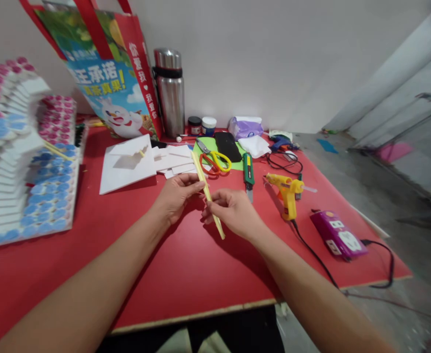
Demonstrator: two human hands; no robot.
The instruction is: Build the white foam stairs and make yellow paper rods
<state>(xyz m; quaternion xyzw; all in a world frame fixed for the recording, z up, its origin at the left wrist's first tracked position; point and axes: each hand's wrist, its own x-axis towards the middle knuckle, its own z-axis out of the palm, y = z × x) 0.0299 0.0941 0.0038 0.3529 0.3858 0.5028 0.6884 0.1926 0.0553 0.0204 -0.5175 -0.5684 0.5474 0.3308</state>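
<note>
While the left hand (179,196) pinches the strip (206,192) and the right hand (233,208) grips it lower, likely for steadiness, it slants from eleven to five o'clock over the surface (186,274); the glue gun (288,186) sits at three, probably for reach
</note>
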